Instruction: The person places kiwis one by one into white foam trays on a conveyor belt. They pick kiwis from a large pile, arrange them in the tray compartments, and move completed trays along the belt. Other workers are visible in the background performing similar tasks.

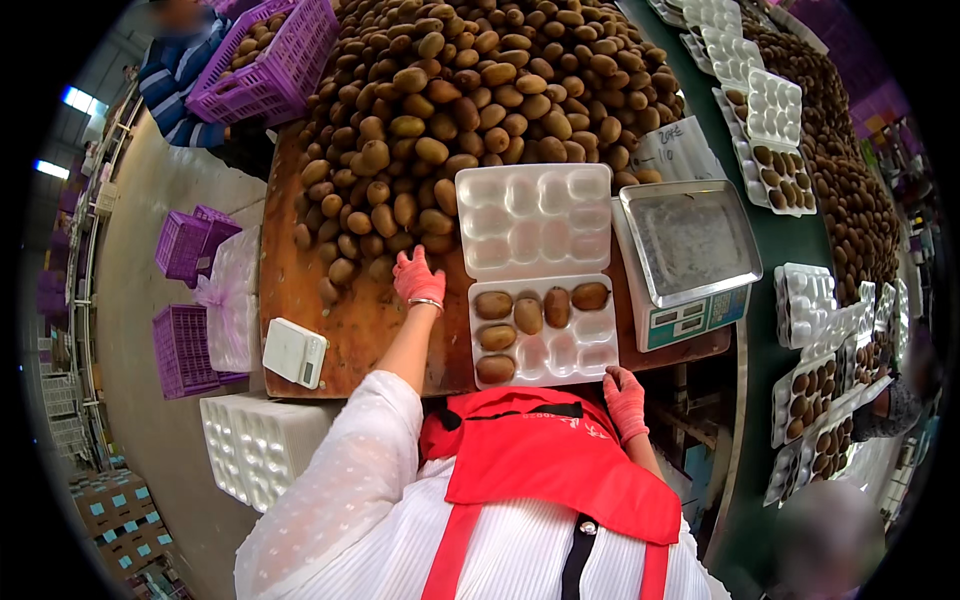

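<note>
My left hand [420, 281], in a pink glove, reaches to the near edge of a large heap of kiwifruit [465, 112]. Its fingertips meet the fruit there, and whether they grip one is hidden. A white moulded tray [540, 364] lies before me with its dimpled lid [534, 221] folded back toward the heap. Kiwifruit [528, 315] fill the tray's far row and the left column; its other hollows hold none. My right hand [624, 401], also gloved, is at the tray's near right corner with fingers bent; its hold on the rim is unclear.
A scale with a steel pan [690, 240] stands right of the tray. A small white scale [295, 352] sits at the table's left. Beyond a green belt [757, 247] are packed trays [802, 397]. A person in striped sleeves holds a purple crate [277, 67]. Stacked trays [255, 450] stand lower left.
</note>
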Demonstrator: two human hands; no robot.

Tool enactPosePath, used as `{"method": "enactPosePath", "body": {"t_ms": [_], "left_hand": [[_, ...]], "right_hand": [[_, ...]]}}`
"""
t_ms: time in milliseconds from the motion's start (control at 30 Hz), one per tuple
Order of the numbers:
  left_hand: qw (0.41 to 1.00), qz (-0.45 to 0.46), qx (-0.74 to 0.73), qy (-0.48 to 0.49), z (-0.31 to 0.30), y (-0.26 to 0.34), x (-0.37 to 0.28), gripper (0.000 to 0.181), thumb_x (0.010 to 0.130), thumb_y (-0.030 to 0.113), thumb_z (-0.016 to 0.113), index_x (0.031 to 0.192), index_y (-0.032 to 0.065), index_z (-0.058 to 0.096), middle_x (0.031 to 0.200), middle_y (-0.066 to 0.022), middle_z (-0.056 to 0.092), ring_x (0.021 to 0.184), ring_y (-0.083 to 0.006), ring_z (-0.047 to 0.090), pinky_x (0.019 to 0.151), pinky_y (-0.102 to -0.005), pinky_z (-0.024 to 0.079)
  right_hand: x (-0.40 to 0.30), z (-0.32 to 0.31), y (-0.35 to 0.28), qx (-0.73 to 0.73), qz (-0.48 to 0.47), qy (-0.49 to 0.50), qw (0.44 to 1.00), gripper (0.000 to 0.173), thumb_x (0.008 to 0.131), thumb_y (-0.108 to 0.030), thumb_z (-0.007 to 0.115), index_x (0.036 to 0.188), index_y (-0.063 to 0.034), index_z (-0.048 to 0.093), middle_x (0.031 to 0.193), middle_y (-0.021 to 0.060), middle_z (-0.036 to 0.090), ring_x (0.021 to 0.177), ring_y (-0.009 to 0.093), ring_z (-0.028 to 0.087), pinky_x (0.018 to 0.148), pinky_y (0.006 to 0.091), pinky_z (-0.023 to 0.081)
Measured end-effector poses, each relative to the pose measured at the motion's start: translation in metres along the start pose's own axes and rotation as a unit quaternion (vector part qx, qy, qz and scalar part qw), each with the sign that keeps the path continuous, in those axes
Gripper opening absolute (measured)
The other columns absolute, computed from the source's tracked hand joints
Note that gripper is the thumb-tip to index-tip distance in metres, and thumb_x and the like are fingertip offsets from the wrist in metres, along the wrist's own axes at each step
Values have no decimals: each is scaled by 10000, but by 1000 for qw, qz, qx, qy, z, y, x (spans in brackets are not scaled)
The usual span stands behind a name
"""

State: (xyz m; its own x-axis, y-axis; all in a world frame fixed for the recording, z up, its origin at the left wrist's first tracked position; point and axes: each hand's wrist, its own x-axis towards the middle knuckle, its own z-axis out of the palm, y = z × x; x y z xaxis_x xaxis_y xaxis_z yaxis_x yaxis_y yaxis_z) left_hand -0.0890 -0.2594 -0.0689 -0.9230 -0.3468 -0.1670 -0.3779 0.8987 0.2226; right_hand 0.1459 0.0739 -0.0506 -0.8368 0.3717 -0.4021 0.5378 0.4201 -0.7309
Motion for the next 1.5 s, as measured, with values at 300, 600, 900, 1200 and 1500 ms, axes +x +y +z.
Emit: {"method": "enactPosePath", "body": {"t_ms": [300,600,900,1200,1500], "left_hand": [[874,217,-422,-106,-14,20,-60,636,618,189,795,1156,51,486,1125,-108,471,1050,-249,497,943,-339,418],[809,541,50,-227,1,58,-141,662,546,428,784,1064,94,544,999,-96,538,988,-290,508,841,-396,403],[854,2,-520,-16,33,42,23,513,771,171,698,1173,2,427,1001,-120,586,864,-206,561,797,-325,468],[653,110,-704,-255,20,-12,-32,289,806,-33,593,1090,16,571,1001,-54,596,981,-153,554,908,-267,437],[771,131,-602,-161,7,-33,-78,157,835,-4,588,972,54,540,979,-39,628,908,-118,582,843,-258,467]], "right_hand": [[29,0,-29,-44,-44,14,998,252,840,-174,606,1039,-20,623,979,151,633,861,272,635,781,345,493],[34,21,-46,16,-21,-48,998,289,844,-186,605,1075,-12,611,1008,154,638,908,257,628,811,329,486],[40,-1,-25,-209,40,87,973,457,790,-270,636,1165,-29,532,1136,214,532,1048,364,528,893,399,441],[54,8,1,-132,50,-59,988,342,793,-206,597,1090,-36,579,1031,209,631,1000,361,588,857,395,467],[42,22,7,-157,55,-107,980,307,816,-227,558,1057,-39,581,1019,224,627,998,378,580,855,420,464]]}}
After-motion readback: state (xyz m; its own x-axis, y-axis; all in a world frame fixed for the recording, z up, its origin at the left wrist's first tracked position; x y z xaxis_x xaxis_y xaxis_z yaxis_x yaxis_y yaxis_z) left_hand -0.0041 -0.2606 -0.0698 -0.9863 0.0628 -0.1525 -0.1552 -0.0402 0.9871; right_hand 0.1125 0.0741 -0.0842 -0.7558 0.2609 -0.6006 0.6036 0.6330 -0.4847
